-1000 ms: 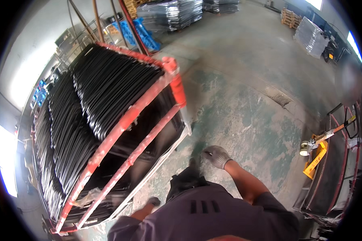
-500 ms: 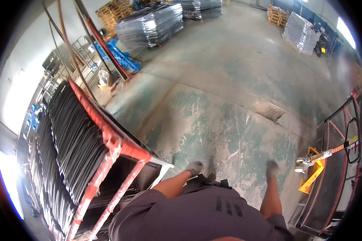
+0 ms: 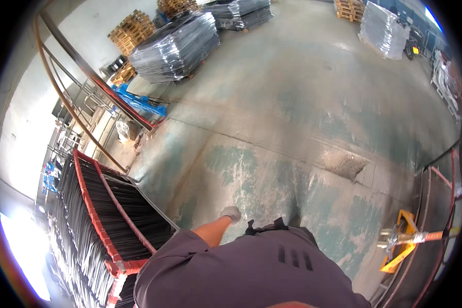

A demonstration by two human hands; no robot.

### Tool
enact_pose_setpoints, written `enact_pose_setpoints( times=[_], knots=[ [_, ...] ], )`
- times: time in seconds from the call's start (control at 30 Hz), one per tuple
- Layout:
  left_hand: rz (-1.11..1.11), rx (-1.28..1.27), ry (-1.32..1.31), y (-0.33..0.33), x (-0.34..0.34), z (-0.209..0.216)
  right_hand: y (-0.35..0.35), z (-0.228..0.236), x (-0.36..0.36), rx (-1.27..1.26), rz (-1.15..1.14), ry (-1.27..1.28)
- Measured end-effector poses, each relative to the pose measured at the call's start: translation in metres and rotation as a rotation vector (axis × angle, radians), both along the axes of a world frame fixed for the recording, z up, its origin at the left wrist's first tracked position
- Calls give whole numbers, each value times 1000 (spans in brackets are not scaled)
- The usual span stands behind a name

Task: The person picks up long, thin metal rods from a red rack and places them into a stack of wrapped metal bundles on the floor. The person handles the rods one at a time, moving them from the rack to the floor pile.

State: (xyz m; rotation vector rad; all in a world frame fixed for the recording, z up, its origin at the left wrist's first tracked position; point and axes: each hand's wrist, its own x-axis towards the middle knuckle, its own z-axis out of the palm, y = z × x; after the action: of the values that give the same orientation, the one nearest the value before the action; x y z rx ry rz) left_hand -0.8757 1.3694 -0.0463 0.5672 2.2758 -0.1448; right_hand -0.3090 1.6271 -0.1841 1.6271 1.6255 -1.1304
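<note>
My left hand (image 3: 231, 213), in a light grey glove, hangs over the worn floor in front of my body. It looks small and rounded, and its fingers are hidden from this angle. Nothing shows hanging from it. Nearest to it, on the left, stands a metal rack wrapped in red (image 3: 91, 205), packed with many thin black strips (image 3: 72, 226). The hand is apart from the rack. My right hand is out of the picture now, hidden beyond my dark shirt.
On the right, a yellow-and-orange metal fitting (image 3: 399, 251) sits by a dark cart with red edges (image 3: 428, 226). Film-wrapped stacks (image 3: 177, 46) and wooden pallets (image 3: 131, 33) stand farther off. A blue pallet jack (image 3: 138, 101) lies beside a leaning post (image 3: 95, 77). The floor has a rough broken patch (image 3: 345, 164).
The view has shifted, and the rack sits lower on the left. My left hand appears farther left. My right hand, seen earlier over the floor, has gone out of view.
</note>
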Motion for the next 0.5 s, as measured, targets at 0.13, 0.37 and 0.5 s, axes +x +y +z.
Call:
enact_pose_setpoints(
  times=[0.13,0.37,0.5],
  knots=[
    [161,291,32,81,-44,62,195,-11,-121,203,146,159],
    [364,511,-161,216,-124,29,519,142,-474,566,15,611],
    [354,580,-70,296,-269,28,556,199,-585,544,-349,926]
  ],
)
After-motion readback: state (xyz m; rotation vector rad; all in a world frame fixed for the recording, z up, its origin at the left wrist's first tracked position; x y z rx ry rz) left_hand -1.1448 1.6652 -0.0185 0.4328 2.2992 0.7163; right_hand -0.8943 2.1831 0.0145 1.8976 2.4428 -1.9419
